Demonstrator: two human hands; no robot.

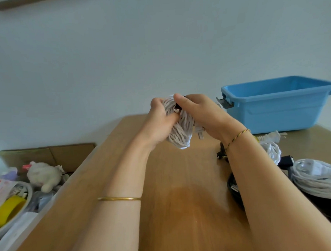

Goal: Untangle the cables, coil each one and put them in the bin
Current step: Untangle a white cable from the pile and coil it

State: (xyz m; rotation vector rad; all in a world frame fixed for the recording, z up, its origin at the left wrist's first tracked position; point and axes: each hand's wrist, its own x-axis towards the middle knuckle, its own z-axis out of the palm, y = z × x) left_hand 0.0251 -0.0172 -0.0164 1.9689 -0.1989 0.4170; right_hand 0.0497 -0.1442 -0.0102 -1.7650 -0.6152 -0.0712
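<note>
White cable coil, long axis tilted away from the person, is held above the table, left hand and right hand both curled round it; blue bin lies rightward, nearer the right hand.

White coiled cable; blue bin, grey latch; tan wood-grain table; gold bangle; yellow tape roll; pale wall.
</note>
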